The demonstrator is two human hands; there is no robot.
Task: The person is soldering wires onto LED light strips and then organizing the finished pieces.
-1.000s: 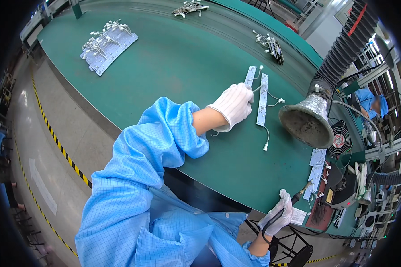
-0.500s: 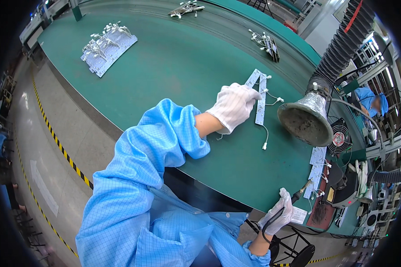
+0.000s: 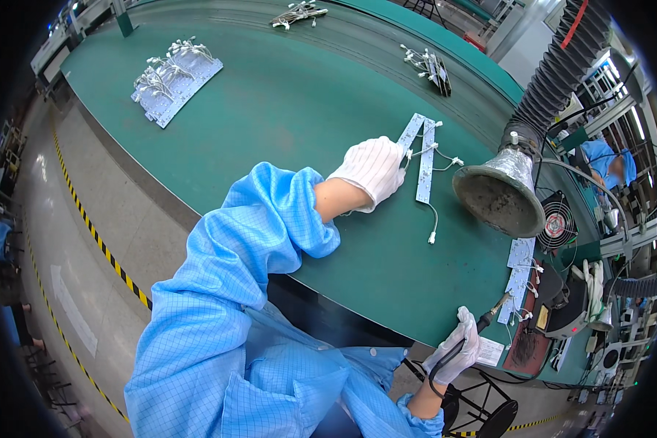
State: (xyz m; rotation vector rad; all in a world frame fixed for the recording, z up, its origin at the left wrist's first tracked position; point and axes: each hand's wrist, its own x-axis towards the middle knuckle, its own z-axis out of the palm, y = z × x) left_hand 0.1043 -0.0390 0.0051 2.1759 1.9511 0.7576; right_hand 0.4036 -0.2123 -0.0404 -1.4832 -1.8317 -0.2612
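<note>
My left hand [image 3: 372,174], in a white glove, is curled at the lower end of a pale circuit board strip [image 3: 412,130]. Its fingertips are hidden, so what it pinches, if anything, cannot be made out. A second strip [image 3: 425,174] meets the first at the top in a narrow V, with white wires and connectors [image 3: 456,161] attached. My right hand [image 3: 458,349], also gloved, is closed around a soldering iron [image 3: 485,320]. The iron's tip points up at a stack of strips [image 3: 517,281] on the right; whether it touches them cannot be told.
A fume extraction funnel [image 3: 500,193] on a black hose hangs over the right of the green table [image 3: 292,102]. Beside the strips sit a small fan [image 3: 557,223] and a black soldering station [image 3: 562,310]. Wired boards lie far left [image 3: 175,84] and along the back [image 3: 431,71].
My left hand has drawn left, off the second strip, uncovering a white connector between the two strips. Both strips stay in place. My right hand and the iron hold still.
</note>
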